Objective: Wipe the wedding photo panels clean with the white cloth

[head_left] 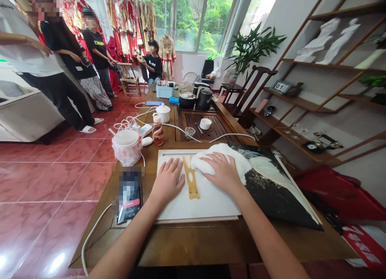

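Note:
My left hand lies flat with fingers spread on a white board with a pale wooden edge. Beside its thumb is a flat, tan-yellow strip with an oval hole and a notched end; its exact kind is unclear. My right hand curves over a bunched, fluffy white cloth on the board's right half, gripping it from above. Part of the cloth is hidden under the palm. A dark picture panel with pale shapes lies on the right, partly beneath the cloth.
Left of the board are a phone with a cable, a bag-wrapped white tub and a brown-red bottle. Behind stand a tea tray, a white cup and a dark kettle. Several people are further back.

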`<state>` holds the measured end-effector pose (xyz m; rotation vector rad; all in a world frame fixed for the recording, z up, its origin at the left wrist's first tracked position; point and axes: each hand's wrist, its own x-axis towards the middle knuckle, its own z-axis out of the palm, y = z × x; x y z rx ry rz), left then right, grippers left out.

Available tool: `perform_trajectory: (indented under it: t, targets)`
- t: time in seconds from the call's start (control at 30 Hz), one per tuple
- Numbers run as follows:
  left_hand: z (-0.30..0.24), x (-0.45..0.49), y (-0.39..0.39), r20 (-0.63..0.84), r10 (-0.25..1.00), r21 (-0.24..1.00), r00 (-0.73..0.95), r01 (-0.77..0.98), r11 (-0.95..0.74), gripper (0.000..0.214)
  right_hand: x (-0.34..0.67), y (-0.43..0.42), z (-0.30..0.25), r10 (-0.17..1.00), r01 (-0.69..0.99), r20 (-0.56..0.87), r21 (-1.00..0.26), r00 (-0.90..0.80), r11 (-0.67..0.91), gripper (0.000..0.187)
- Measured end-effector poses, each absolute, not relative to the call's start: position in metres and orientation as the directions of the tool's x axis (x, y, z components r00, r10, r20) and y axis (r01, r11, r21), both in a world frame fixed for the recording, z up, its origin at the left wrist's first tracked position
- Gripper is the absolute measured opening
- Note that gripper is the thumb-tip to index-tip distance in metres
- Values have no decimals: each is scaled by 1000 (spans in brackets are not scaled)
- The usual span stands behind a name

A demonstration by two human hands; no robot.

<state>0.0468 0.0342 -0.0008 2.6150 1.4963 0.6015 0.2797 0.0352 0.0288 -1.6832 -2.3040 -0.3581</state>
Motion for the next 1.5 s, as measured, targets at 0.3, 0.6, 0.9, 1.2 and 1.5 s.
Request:
perform_trajectory:
  t: [0.3, 0.6, 0.9, 1.2, 1.5]
  targets:
    - [1, 49, 32, 294, 860, 242, 416, 838, -488, 47, 278, 26, 28, 891, 956, 353, 34, -285, 293, 39]
    - [-1, 48, 32, 286, 863, 255, 415, 836, -487, 46, 279, -65, 26, 912, 945, 274, -32, -305, 326, 47]
    - [-4, 47, 36, 281, 855, 271, 437, 818, -507, 46, 285, -26, 24, 905, 951, 306, -3, -295, 311, 45]
    - [-2, 48, 36, 291, 852, 253, 436, 824, -508, 46, 281, 53, 25, 895, 965, 369, 18, -249, 261, 38]
    - [0, 49, 33, 330, 839, 230, 433, 825, -516, 45, 283, -17, 24, 900, 951, 329, -16, -285, 307, 41]
